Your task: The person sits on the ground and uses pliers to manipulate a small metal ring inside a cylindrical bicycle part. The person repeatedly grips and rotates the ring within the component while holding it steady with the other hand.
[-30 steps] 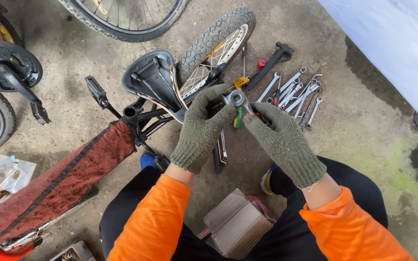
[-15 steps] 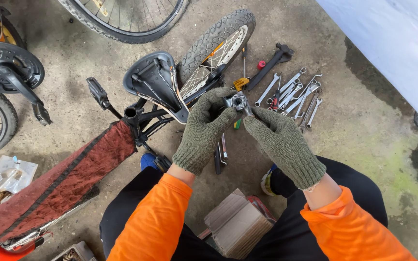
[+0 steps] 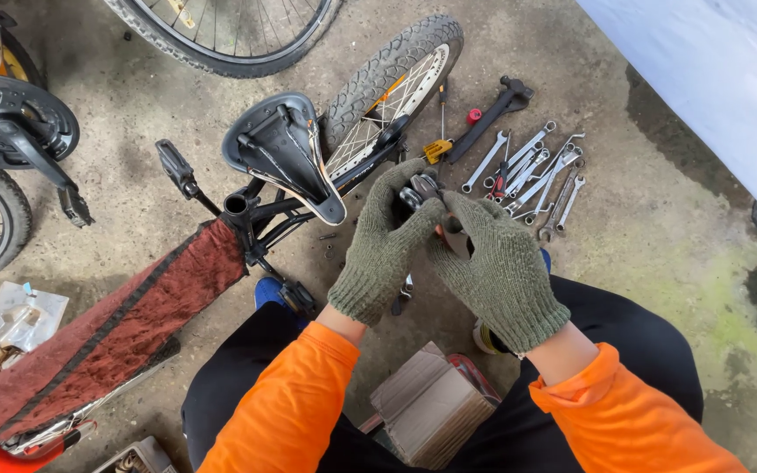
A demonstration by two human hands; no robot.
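Rough concrete floor [image 3: 659, 228], stained dark in patches with a bit of green on the right, and a pale sheet or wall edge up in the top right corner. A small bike lies upside down on it: black saddle [image 3: 286, 153] facing the camera, knobby rear tyre [image 3: 396, 66] just behind it, and a red fabric cover [image 3: 107, 342] wrapped over the frame running down to the lower left. Another bike's crank and pedal [image 3: 24, 131] sit at the left edge, and a bigger wheel [image 3: 221, 35] is at the top.

Both hands are in green knit gloves, orange sleeves behind them. The left hand [image 3: 383, 245] and right hand [image 3: 492, 267] are pressed close together, and both have their grip closed around a small metal part [image 3: 418, 191] held up in front of the tyre, just above the row of tools. Only the shiny top of the part pokes out between the fingertips, so I can't tell exactly what it is.

Right of the hands there's a fan of spanners [image 3: 541, 171] laid on the floor, a black-headed hammer [image 3: 492, 109] and a yellow-handled screwdriver [image 3: 438, 144]. A cardboard box [image 3: 431, 407] sits between the knees, and a clear plastic bag [image 3: 10, 328] lies far left.
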